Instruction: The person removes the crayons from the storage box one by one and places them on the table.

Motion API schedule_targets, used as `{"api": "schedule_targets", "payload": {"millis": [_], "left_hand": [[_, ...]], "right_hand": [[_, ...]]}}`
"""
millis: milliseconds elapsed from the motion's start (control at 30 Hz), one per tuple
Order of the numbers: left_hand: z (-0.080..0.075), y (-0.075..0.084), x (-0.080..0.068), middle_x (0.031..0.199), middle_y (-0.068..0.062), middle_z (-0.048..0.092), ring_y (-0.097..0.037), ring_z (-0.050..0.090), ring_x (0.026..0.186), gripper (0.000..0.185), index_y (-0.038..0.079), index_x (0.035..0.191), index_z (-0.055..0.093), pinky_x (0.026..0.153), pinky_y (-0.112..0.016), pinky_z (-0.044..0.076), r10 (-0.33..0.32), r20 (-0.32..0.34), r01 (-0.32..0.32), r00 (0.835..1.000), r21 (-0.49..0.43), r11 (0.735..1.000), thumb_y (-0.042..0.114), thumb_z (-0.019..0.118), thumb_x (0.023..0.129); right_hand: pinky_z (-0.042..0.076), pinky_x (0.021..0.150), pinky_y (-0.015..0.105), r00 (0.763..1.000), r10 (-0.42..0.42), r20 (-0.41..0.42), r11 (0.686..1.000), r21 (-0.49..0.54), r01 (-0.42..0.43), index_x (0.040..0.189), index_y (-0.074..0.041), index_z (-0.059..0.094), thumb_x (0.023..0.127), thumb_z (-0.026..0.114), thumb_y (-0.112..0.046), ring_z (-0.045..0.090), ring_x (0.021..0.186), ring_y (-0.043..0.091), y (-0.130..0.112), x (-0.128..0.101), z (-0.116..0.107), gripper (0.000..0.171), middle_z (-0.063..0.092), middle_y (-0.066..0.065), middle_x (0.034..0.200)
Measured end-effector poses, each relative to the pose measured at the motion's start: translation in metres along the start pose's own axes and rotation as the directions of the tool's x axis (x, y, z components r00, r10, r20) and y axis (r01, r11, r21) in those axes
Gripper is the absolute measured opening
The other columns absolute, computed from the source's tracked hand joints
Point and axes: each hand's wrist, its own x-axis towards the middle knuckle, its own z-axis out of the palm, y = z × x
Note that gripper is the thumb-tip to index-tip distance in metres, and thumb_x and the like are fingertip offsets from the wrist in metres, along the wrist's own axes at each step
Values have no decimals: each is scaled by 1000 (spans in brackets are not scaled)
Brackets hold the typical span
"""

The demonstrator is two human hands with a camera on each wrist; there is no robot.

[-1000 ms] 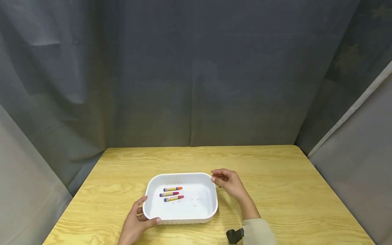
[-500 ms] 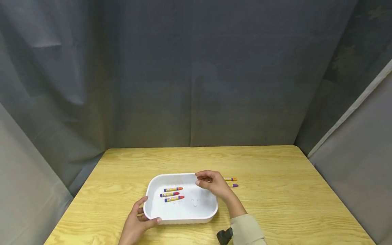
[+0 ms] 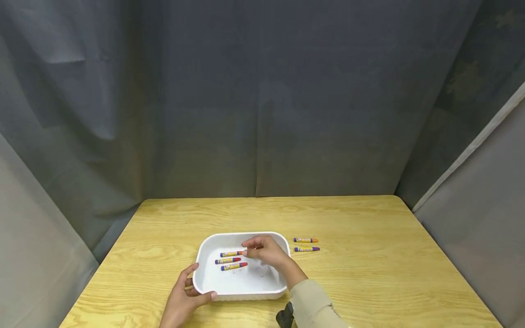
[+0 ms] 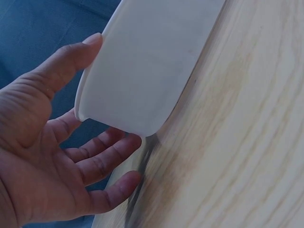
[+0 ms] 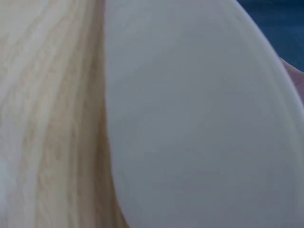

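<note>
A white plastic tray (image 3: 242,288) stands on the wooden table in the head view. Three crayons lie in its left half: an orange crayon (image 3: 231,254), a dark red crayon (image 3: 227,261) and a bright red crayon (image 3: 234,267). My left hand (image 3: 182,296) holds the tray's near left corner, thumb on the rim; the left wrist view shows its fingers (image 4: 109,159) against the outer wall. Over the tray is my right hand (image 3: 264,251), fingers loosely bent, thumb tip right at the orange crayon's tip. The right wrist view shows mostly tray wall (image 5: 190,118).
Right of the tray, another orange crayon (image 3: 306,240) and a purple crayon (image 3: 306,249) lie on the wooden table (image 3: 389,269). A small face is drawn on the tray floor. Dark curtains (image 3: 262,114) hang behind the table.
My right hand has moved left from beyond the tray's right rim to over the crayons inside, uncovering the two crayons on the table. The left hand stays on the tray.
</note>
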Motion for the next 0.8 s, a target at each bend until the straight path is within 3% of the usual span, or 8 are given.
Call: {"api": "schedule_targets", "payload": {"millis": [200,367,600,800], "left_hand": [[1,1,3,110,-22,50,-23,60,85,96,8,141,32,69,-35,51,21,-7,-21,1000,-10,1000,13,87,63],[0,2,3,111,-23,50,-24,60,85,95,8,140,32,68,-35,51,30,-6,-30,1000,-10,999,13,87,62],[-1,1,1,107,-23,50,-23,60,82,94,7,139,32,68,-33,51,39,7,-39,999,-19,999,11,86,62],[-2,1,2,108,-23,49,-23,61,83,96,9,140,32,69,-35,51,30,7,-30,1000,-15,999,12,87,62]], "right_hand": [[39,55,26,998,58,13,998,19,-58,99,0,69,81,72,-12,50,67,11,2,8,12,22,64,0,80],[43,62,27,997,76,13,997,24,-76,93,4,68,78,72,-7,56,68,11,7,13,19,18,66,3,75],[43,62,24,995,98,8,992,-83,-97,82,1,70,75,75,-2,52,68,9,12,14,25,10,65,1,74],[42,57,21,995,90,35,991,-106,-86,82,1,71,73,76,-2,50,64,8,17,18,28,10,64,0,73]]}}
